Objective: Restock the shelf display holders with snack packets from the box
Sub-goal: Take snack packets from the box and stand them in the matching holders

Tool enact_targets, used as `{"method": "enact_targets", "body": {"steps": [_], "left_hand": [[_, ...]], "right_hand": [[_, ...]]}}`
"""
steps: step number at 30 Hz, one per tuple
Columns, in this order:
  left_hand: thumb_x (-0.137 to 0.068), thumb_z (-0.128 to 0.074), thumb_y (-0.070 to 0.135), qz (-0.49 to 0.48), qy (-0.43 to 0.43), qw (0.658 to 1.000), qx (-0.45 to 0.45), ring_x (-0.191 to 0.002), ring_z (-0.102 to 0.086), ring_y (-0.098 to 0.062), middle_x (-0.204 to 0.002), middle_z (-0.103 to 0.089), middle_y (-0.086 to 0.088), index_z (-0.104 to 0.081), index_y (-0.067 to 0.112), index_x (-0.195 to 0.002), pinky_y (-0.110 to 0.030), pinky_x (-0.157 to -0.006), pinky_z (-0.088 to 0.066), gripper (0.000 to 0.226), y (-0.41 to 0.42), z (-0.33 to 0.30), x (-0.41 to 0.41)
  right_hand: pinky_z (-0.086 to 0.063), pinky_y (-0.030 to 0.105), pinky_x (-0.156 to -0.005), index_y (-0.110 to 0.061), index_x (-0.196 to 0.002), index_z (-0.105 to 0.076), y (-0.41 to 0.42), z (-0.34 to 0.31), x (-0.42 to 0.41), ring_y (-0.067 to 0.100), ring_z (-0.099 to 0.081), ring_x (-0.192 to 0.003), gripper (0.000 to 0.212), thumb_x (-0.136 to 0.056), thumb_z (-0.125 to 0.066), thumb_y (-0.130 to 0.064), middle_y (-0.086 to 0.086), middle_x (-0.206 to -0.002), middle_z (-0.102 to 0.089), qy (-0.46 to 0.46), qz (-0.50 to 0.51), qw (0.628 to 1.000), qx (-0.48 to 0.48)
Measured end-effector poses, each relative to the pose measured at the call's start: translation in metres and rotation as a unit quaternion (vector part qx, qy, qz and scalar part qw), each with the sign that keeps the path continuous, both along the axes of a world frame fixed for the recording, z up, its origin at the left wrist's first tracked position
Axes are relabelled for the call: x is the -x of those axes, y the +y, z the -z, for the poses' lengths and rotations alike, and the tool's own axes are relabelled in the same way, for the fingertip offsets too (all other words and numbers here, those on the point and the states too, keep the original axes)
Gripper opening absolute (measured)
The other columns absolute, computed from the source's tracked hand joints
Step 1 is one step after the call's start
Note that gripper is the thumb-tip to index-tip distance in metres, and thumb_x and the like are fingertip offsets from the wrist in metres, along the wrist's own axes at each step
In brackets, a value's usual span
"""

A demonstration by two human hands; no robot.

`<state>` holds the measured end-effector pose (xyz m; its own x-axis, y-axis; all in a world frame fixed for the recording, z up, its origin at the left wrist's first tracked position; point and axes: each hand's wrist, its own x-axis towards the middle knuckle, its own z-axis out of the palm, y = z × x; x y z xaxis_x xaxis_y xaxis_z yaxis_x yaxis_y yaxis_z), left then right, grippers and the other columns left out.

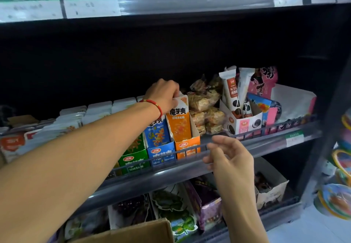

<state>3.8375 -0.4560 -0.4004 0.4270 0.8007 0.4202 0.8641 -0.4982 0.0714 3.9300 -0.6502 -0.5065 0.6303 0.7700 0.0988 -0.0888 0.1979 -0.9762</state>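
- Head view: the left hand (165, 94), a red cord bracelet (153, 104) on its wrist, reaches across the middle shelf (266, 146); its grip is clamped on the top edge of the orange snack packets (179, 117).
- Those packets stand upright in the orange display holder (188, 144), just behind the wire rail at the shelf's front edge.
- Beside it on the left stand a blue display holder (161, 151) and a green display holder (134, 159), each with packets in it; the left forearm crosses in front of them.
- The right hand (228, 159) hovers in front of the shelf rail, grip apart, fingers loosely bent, holding nothing.
- To the right of the orange holder lie clear-wrapped snack bags (205, 108), then a white carton (243, 123) with tall packets standing in it.
- A corner of the brown cardboard box (144, 231) shows at the bottom edge, in front of the lower shelf of purple and green packs.
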Motion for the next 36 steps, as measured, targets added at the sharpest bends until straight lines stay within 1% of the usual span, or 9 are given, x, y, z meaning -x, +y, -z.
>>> {"method": "enact_targets", "body": {"steps": [3,6,12,19,22,27,30,33,36], "left_hand": [[-0.092,-0.07,0.016,0.016,0.013,1.0,0.008,-0.096,-0.065,-0.021,-0.11,-0.069,-0.004,-0.064,0.022,-0.103,-0.034,-0.073,-0.056,0.014,0.001,0.005,-0.003],[-0.086,-0.079,0.029,0.021,0.037,0.999,-0.001,-0.108,-0.063,-0.021,-0.121,-0.066,-0.002,-0.064,0.022,-0.122,-0.036,-0.082,-0.055,0.04,0.005,0.008,-0.001],[-0.079,-0.082,0.042,-0.011,0.079,0.996,-0.04,-0.115,-0.052,-0.024,-0.12,-0.056,-0.004,-0.058,0.026,-0.1,-0.044,-0.093,-0.051,0.036,0.005,0.007,0.003],[-0.083,-0.078,0.042,-0.08,0.131,0.986,-0.061,-0.129,-0.047,-0.03,-0.131,-0.057,-0.007,-0.058,0.019,-0.126,-0.051,-0.105,-0.041,0.053,0.01,0.01,-0.005],[-0.083,-0.077,0.042,-0.068,0.102,0.991,-0.055,-0.129,-0.045,-0.031,-0.132,-0.054,-0.008,-0.052,0.021,-0.13,-0.052,-0.103,-0.041,0.056,0.0,0.01,0.005],[-0.088,-0.072,0.027,0.038,-0.036,0.996,-0.079,-0.117,-0.047,-0.022,-0.121,-0.058,0.0,-0.061,0.026,-0.117,-0.042,-0.097,-0.042,0.031,-0.062,0.022,0.067],[-0.089,-0.071,0.02,0.086,-0.107,0.99,-0.011,-0.111,-0.047,-0.009,-0.115,-0.058,0.01,-0.062,0.025,-0.116,-0.026,-0.098,-0.038,0.029,-0.125,0.052,0.128],[-0.09,-0.071,0.023,0.079,-0.124,0.983,0.114,-0.103,-0.051,0.006,-0.113,-0.059,0.021,-0.063,0.033,-0.116,-0.009,-0.088,-0.041,0.029,-0.177,0.1,0.2],[-0.091,-0.072,0.028,0.014,-0.06,0.972,0.228,-0.11,-0.054,0.006,-0.115,-0.059,0.026,-0.056,0.046,-0.121,-0.013,-0.092,-0.044,0.038,-0.206,0.158,0.269]], "right_hand": [[-0.058,0.036,-0.071,-0.022,-0.101,-0.068,0.001,-0.001,0.003,0.01,-0.07,-0.063,0.024,-0.095,-0.059,-0.001,-0.001,-0.088,-0.075,-0.007,-0.006,1.0,0.003],[-0.057,0.033,-0.069,-0.022,-0.101,-0.069,0.002,-0.001,0.005,0.01,-0.07,-0.062,0.022,-0.095,-0.061,-0.003,-0.001,-0.087,-0.074,-0.008,-0.008,1.0,0.005],[-0.059,0.035,-0.069,-0.021,-0.1,-0.069,0.002,-0.003,0.007,0.012,-0.069,-0.062,0.02,-0.095,-0.061,-0.002,0.0,-0.088,-0.075,-0.007,-0.005,1.0,0.012],[-0.059,0.036,-0.071,-0.022,-0.1,-0.068,0.0,-0.004,0.009,0.011,-0.07,-0.062,0.02,-0.094,-0.061,-0.004,0.0,-0.089,-0.075,-0.03,-0.005,0.999,0.026],[-0.061,0.041,-0.074,-0.022,-0.099,-0.068,0.0,0.0,0.011,0.012,-0.071,-0.064,0.019,-0.095,-0.061,-0.005,-0.002,-0.085,-0.076,-0.052,-0.013,0.998,0.033],[-0.061,0.04,-0.076,-0.023,-0.097,-0.069,0.005,0.008,0.023,0.012,-0.071,-0.068,0.018,-0.094,-0.062,-0.007,0.0,-0.081,-0.076,-0.121,-0.1,0.985,0.067],[-0.059,0.038,-0.07,-0.022,-0.095,-0.069,0.008,0.012,0.044,0.012,-0.07,-0.065,0.02,-0.095,-0.06,-0.005,0.004,-0.084,-0.076,-0.153,-0.158,0.973,0.074],[-0.059,0.039,-0.068,-0.023,-0.092,-0.068,0.007,0.023,0.073,0.014,-0.069,-0.062,0.02,-0.093,-0.059,-0.006,0.003,-0.078,-0.075,-0.218,-0.215,0.948,0.083],[-0.058,0.035,-0.075,-0.026,-0.09,-0.067,0.001,0.044,0.107,0.012,-0.069,-0.071,0.014,-0.092,-0.06,-0.015,-0.004,-0.075,-0.074,-0.357,-0.311,0.872,0.122]]}}
